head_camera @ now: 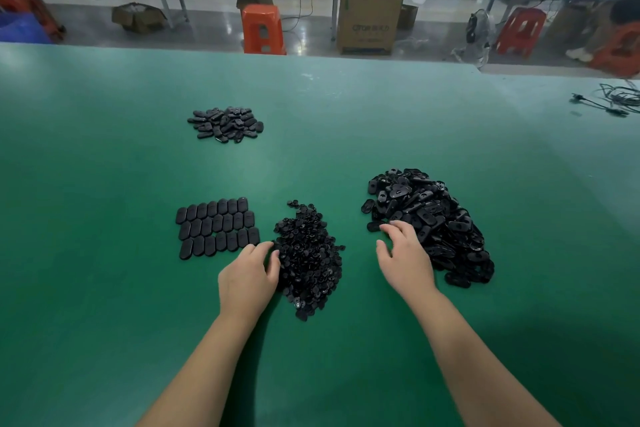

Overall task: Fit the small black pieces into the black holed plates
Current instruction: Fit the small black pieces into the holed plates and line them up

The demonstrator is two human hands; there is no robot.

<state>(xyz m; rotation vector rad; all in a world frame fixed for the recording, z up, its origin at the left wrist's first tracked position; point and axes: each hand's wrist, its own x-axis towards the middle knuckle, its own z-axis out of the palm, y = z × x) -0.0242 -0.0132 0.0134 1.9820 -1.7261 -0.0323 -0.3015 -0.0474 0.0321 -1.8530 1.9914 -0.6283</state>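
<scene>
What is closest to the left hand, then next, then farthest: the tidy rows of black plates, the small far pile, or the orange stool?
In the head view, from the left hand:
1. Tidy rows of black plates, just past the fingertips and a little left.
2. Small far pile, farther up the green table.
3. Orange stool, on the floor beyond the table's far edge.

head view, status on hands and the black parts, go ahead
Left hand fingertips in heap of small black pieces, no grip seen. Right hand open, reaching heap of black holed plates. Nothing in the way.
</scene>
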